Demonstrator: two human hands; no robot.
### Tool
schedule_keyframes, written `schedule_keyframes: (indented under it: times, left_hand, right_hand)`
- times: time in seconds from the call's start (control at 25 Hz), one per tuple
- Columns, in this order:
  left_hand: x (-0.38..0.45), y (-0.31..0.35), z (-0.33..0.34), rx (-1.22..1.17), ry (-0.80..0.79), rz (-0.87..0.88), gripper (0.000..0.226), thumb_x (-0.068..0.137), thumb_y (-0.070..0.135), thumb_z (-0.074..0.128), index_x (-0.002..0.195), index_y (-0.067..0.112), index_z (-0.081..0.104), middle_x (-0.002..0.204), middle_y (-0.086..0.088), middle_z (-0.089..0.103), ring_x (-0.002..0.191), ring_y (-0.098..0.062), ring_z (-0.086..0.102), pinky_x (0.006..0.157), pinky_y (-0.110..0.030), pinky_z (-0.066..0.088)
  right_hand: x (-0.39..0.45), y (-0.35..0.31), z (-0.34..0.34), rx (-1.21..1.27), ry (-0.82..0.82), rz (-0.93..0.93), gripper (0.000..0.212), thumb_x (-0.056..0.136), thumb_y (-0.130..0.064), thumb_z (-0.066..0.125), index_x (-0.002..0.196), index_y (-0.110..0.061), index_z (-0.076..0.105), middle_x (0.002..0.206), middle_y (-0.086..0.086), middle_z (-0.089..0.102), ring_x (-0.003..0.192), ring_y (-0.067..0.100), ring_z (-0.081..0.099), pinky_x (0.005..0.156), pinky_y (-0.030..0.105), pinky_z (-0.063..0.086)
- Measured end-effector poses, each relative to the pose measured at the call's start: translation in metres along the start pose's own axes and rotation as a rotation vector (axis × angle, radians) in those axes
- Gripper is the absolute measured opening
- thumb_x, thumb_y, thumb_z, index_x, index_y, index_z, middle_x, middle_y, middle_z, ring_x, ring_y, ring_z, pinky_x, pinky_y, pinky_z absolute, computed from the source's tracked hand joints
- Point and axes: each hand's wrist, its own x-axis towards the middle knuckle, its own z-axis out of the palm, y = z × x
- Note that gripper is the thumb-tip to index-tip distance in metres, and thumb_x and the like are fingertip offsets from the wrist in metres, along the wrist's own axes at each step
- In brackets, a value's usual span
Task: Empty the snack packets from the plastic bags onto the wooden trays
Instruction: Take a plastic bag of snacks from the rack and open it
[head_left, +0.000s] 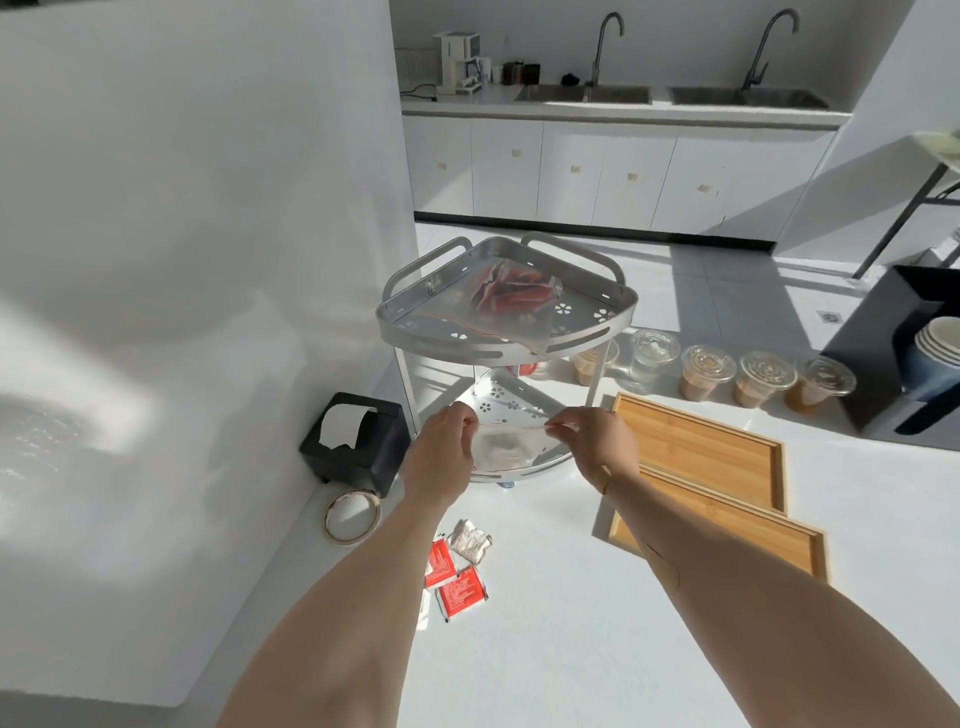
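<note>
Pinching the top edge of a clear plastic bag (506, 446) from both sides, the left hand (441, 449) and the right hand (597, 441) hold it up just in front of the lower shelf (506, 397) of a silver corner rack (498, 332); each hand grips a corner of the bag's mouth between thumb and fingertips, and a thin red seal line runs between them. Whether anything is inside this bag cannot be told through the glare. A second plastic bag (511, 299), holding red snack packets, lies on the rack's upper shelf (597, 312), one corner drooping over the front rail. On the white counter (545, 649) near the person's left forearm lie a few loose packets: red ones (457, 590) and a crumpled silver one (470, 540), touching or overlapping each other. Two wooden trays (696, 447) sit side by side to the right of the rack, the nearer one partly hidden by the right forearm. Left of the rack stand a black tissue holder (356, 441) and, just in front of it, a roll of tape (352, 518). Behind the trays a row of lidded plastic cups (737, 376) lines the counter, most with brownish contents. Farther right, stacked bowls (937, 340) rest on a black stand. Across the room are white cabinets with two sinks (670, 96).
</note>
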Motion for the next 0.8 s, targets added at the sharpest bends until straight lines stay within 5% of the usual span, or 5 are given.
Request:
schedule_keyframes:
  times: [0.16, 0.32, 0.56, 0.8]
  left_hand:
    - [0.003, 0.031, -0.013, -0.076, 0.061, 0.065, 0.01, 0.097, 0.017, 0.047, 0.096, 0.018, 0.057, 0.097, 0.006, 0.065, 0.091, -0.015, 0.058, 0.069, -0.032, 0.049]
    - [-0.005, 0.06, -0.014, -0.134, 0.002, 0.123, 0.01, 0.096, 0.021, 0.049, 0.097, 0.019, 0.058, 0.094, 0.004, 0.067, 0.092, -0.018, 0.061, 0.077, -0.039, 0.051]
    - [-0.059, 0.119, 0.013, -0.268, -0.182, 0.204, 0.009, 0.095, 0.022, 0.054, 0.095, 0.019, 0.062, 0.093, 0.007, 0.069, 0.091, -0.012, 0.063, 0.079, -0.032, 0.049]
    - [-0.125, 0.165, 0.051, -0.349, -0.388, 0.26, 0.006, 0.093, 0.019, 0.058, 0.094, 0.022, 0.063, 0.093, 0.012, 0.063, 0.093, -0.009, 0.058, 0.08, -0.028, 0.048]
  right_hand:
    - [-0.01, 0.004, -0.038, 0.185, 0.044, 0.047, 0.012, 0.082, -0.037, 0.073, 0.089, -0.03, 0.078, 0.089, -0.007, 0.078, 0.085, 0.013, 0.071, 0.068, 0.029, 0.053]
    - [-0.044, 0.024, -0.082, 0.308, 0.054, 0.017, 0.01, 0.08, -0.031, 0.076, 0.088, -0.025, 0.08, 0.092, -0.004, 0.079, 0.084, 0.007, 0.07, 0.081, 0.03, 0.055]
    - [-0.139, 0.087, -0.127, 0.257, 0.07, 0.022, 0.01, 0.082, -0.034, 0.074, 0.087, -0.027, 0.08, 0.084, -0.018, 0.074, 0.072, -0.013, 0.062, 0.069, 0.011, 0.047]
    - [-0.242, 0.149, -0.14, 0.346, 0.119, 0.167, 0.004, 0.082, -0.029, 0.077, 0.083, -0.026, 0.079, 0.08, -0.016, 0.075, 0.076, 0.0, 0.066, 0.066, 0.011, 0.045]
